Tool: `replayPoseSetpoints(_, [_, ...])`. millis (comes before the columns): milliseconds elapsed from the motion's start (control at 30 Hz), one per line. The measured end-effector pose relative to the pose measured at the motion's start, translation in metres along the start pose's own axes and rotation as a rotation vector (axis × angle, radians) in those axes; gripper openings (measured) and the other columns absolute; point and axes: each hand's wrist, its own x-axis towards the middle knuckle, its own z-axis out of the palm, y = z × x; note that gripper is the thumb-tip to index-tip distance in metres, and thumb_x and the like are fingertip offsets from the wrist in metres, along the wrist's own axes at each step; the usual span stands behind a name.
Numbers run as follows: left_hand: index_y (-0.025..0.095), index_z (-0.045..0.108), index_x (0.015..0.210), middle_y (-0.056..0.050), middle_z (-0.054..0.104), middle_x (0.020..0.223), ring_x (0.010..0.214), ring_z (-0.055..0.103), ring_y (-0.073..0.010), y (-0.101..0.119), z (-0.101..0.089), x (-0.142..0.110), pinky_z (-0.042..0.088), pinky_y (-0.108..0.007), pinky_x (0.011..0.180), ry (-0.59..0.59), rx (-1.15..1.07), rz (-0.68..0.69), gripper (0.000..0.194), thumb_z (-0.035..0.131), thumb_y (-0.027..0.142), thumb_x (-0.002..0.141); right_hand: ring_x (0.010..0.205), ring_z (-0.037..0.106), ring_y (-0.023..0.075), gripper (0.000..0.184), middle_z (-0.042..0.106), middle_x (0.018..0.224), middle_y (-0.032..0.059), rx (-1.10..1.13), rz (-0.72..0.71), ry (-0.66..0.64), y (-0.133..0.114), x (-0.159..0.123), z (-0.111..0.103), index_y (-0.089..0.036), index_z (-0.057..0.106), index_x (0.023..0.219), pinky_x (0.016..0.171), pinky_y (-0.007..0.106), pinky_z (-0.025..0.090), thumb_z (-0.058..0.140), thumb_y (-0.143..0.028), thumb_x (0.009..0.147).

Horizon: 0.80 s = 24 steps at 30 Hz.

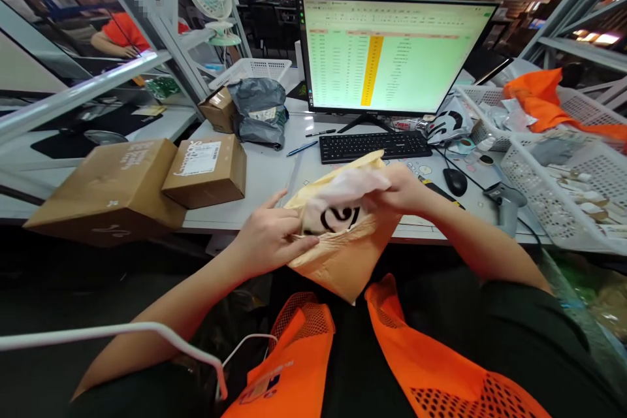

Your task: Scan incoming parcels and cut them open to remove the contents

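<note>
Your left hand [267, 235] is pinching the near side of a tan padded mailer [343, 255], held over the desk's [267, 173] front edge. Your right hand [399, 189] is gripping a white pouch with a black swirl [337, 202] at the mailer's mouth. Beyond them, a keyboard [375, 145] and monitor [392, 52] are sitting toward the back edge, two cardboard boxes [208, 170] at the left.
</note>
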Motion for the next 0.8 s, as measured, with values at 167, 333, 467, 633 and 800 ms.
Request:
replayPoseSetpoints(167, [0.016, 0.06, 0.108, -0.008, 0.07, 0.097, 0.08, 0.068, -0.0239, -0.018, 0.02, 0.01, 0.061, -0.044, 0.083, 0.064, -0.151, -0.543, 0.077, 0.085, 0.071, 0.06, 0.054, 0.043, 0.0113, 0.039, 0.045, 0.057, -0.0016, 0.188, 0.25, 0.563, 0.001, 0.012, 0.006, -0.018, 0.051, 0.059, 0.053, 0.024, 0.035, 0.061, -0.038, 0.091])
replayPoseSetpoints(333, [0.015, 0.065, 0.117, -0.015, 0.07, 0.125, 0.115, 0.068, -0.0339, -0.027, 0.044, 0.04, 0.058, -0.049, 0.104, 0.156, -0.756, -0.6, 0.081, 0.087, 0.067, 0.059, 0.075, 0.062, 0.0197, 0.049, 0.063, 0.079, 0.0051, 0.296, 0.289, 0.601, -0.007, 0.031, 0.023, -0.016, 0.066, 0.082, 0.072, 0.033, 0.055, 0.054, -0.061, 0.098])
replayPoseSetpoints(467, [0.015, 0.069, 0.116, -0.015, 0.068, 0.131, 0.13, 0.06, -0.0365, -0.037, 0.069, 0.04, 0.046, -0.055, 0.118, 0.341, -0.761, -0.748, 0.074, 0.082, 0.067, 0.065, 0.124, 0.057, 0.034, 0.064, 0.062, 0.132, 0.0149, 0.094, 0.283, 0.323, 0.004, 0.01, 0.005, -0.016, 0.061, 0.131, 0.108, 0.052, 0.047, 0.058, -0.068, 0.094])
replayPoseSetpoints(633, [0.018, 0.069, 0.111, -0.013, 0.065, 0.136, 0.138, 0.055, -0.0315, -0.053, 0.09, 0.027, 0.039, -0.051, 0.124, 0.625, -0.668, -0.811, 0.057, 0.071, 0.063, 0.077, 0.138, 0.047, 0.0403, 0.118, 0.04, 0.157, 0.0201, 0.14, 0.6, 0.039, 0.038, -0.063, 0.012, -0.018, 0.027, 0.162, 0.114, 0.058, 0.041, 0.086, -0.059, 0.068])
replayPoseSetpoints(800, [0.018, 0.056, 0.134, -0.011, 0.054, 0.151, 0.143, 0.051, -0.0258, -0.066, 0.093, 0.04, 0.049, -0.044, 0.118, 0.988, -0.727, -0.799, 0.055, 0.055, 0.054, 0.092, 0.097, 0.071, 0.0281, 0.043, 0.073, 0.111, 0.0094, 0.316, 0.753, 0.084, 0.021, -0.151, 0.018, -0.016, 0.07, 0.122, 0.085, 0.04, 0.058, 0.065, -0.036, 0.085])
